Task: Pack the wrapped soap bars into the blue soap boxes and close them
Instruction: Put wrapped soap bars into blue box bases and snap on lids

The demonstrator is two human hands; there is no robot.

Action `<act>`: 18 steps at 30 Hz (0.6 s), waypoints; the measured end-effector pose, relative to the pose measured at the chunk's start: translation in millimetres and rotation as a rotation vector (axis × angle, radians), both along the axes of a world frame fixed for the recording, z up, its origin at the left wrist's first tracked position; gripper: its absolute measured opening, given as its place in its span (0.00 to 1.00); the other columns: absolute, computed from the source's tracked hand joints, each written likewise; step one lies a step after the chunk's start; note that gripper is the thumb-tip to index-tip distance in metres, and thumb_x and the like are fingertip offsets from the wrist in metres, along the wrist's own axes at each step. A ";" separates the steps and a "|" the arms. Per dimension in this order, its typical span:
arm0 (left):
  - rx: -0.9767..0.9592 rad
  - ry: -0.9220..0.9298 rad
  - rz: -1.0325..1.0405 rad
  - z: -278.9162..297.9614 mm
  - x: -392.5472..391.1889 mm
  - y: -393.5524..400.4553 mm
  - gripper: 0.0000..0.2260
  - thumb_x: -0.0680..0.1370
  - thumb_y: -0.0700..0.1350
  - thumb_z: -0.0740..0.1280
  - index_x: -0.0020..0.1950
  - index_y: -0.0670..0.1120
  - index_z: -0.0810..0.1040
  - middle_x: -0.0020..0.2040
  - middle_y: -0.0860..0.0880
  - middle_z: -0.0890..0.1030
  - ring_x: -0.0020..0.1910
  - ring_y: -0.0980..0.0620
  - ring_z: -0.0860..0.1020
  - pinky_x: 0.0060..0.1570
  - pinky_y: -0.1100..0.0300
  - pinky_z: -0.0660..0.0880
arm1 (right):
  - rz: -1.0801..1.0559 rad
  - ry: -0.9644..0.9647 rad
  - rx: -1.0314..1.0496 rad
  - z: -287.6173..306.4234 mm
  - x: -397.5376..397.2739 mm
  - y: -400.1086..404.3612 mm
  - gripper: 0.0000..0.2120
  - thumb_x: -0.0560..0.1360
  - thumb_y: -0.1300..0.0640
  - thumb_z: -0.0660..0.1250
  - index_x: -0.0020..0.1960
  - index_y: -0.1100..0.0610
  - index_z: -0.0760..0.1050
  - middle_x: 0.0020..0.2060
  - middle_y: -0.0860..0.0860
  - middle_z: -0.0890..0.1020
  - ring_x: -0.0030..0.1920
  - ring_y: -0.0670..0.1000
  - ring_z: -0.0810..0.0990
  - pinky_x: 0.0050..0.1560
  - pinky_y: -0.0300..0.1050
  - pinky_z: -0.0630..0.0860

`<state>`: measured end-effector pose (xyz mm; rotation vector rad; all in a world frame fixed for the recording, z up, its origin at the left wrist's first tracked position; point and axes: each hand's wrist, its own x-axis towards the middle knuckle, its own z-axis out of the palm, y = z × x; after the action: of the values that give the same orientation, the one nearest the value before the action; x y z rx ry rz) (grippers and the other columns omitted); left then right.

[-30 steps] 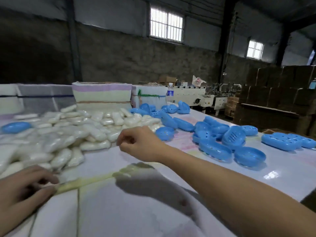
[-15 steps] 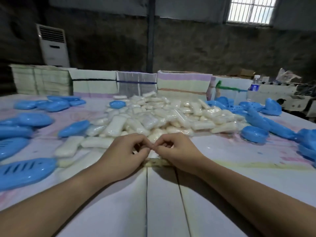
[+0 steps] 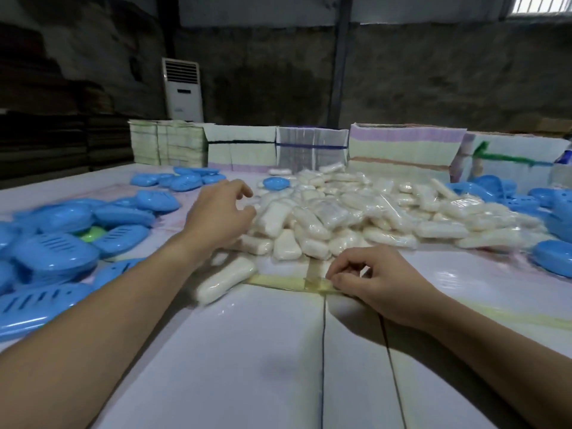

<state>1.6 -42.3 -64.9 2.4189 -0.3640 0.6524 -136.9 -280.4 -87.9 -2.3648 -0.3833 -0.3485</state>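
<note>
Wrapped soap bars (image 3: 356, 215): white, clear film, loose heap at desk centre-back. One stray bar (image 3: 226, 278) lies flat, nearer than the heap's front-left edge. Blue soap boxes (image 3: 58, 239): oval, slotted, piled at left; more at right (image 3: 554, 258); one box (image 3: 275, 183) behind the heap.

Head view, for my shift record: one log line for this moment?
left hand: open, over white wrapped soap bars | right hand: curled, on yellowish tape

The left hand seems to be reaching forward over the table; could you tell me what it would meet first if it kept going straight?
Most likely the pile of wrapped soap bars: the left hand hovers with loosely curled fingers at the pile's near-left edge. Depth is unclear.
</note>
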 end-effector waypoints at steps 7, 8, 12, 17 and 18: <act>0.131 0.336 0.248 -20.1 41.0 40.1 0.16 0.79 0.51 0.66 0.65 0.46 0.77 0.65 0.42 0.78 0.63 0.40 0.74 0.59 0.50 0.72 | 0.005 0.005 0.036 -1.9 1.6 -1.1 0.09 0.73 0.58 0.70 0.39 0.45 0.82 0.34 0.48 0.82 0.32 0.42 0.75 0.39 0.42 0.74; 0.077 0.273 0.224 -20.5 41.5 40.1 0.13 0.79 0.49 0.67 0.62 0.46 0.78 0.63 0.42 0.79 0.62 0.40 0.74 0.59 0.50 0.72 | 0.003 0.002 0.032 -1.7 2.2 -1.5 0.09 0.73 0.58 0.70 0.39 0.45 0.82 0.34 0.48 0.82 0.32 0.42 0.75 0.39 0.42 0.74; -0.035 -0.042 0.035 -8.8 14.9 17.5 0.03 0.78 0.47 0.69 0.51 0.50 0.79 0.55 0.50 0.75 0.60 0.46 0.69 0.55 0.54 0.66 | -0.001 -0.014 0.026 -1.7 2.2 -2.6 0.08 0.73 0.59 0.70 0.40 0.45 0.83 0.35 0.48 0.82 0.35 0.47 0.78 0.39 0.42 0.74; -0.059 -0.147 -0.405 0.1 -48.6 -32.5 0.09 0.74 0.50 0.71 0.38 0.58 0.72 0.52 0.57 0.76 0.55 0.56 0.70 0.52 0.64 0.65 | -0.099 -0.079 0.288 -0.4 7.2 -3.4 0.08 0.75 0.55 0.70 0.50 0.44 0.80 0.39 0.45 0.79 0.39 0.45 0.77 0.38 0.35 0.74; -0.057 -0.117 -0.495 -1.4 -57.9 -40.6 0.10 0.73 0.50 0.72 0.37 0.58 0.72 0.52 0.57 0.77 0.56 0.56 0.71 0.53 0.63 0.67 | -0.134 -0.077 0.352 0.1 8.7 -4.1 0.09 0.76 0.53 0.69 0.53 0.41 0.79 0.41 0.44 0.79 0.40 0.44 0.78 0.39 0.34 0.74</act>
<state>-56.3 -82.9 -66.3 2.1195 -0.9398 0.5674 -128.2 -284.4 -87.8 -2.0395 -0.1803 -0.5257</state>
